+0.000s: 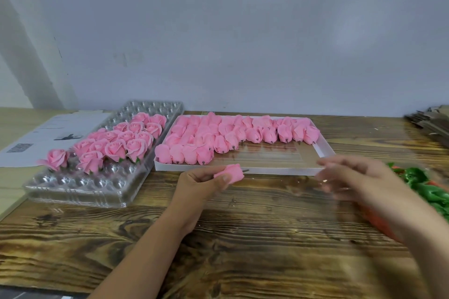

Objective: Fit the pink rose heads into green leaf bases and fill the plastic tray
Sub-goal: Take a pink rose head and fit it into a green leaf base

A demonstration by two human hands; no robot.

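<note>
My left hand (206,183) holds a pink rose head (230,172) sideways, its short stem pointing right, just in front of the white box (323,147). Several loose rose heads (233,136) lie in rows in that box. My right hand (352,177) is blurred, fingers spread, hovering between the box and the heap of green leaf bases (427,187) at the right; nothing shows in it. The clear plastic tray (80,189) at the left carries several finished roses (116,143) upright in its cells.
Printed paper sheets (48,136) lie behind the tray at the far left. A stack of cardboard pieces (430,121) sits at the far right edge. A grey wall stands behind the wooden table (243,238).
</note>
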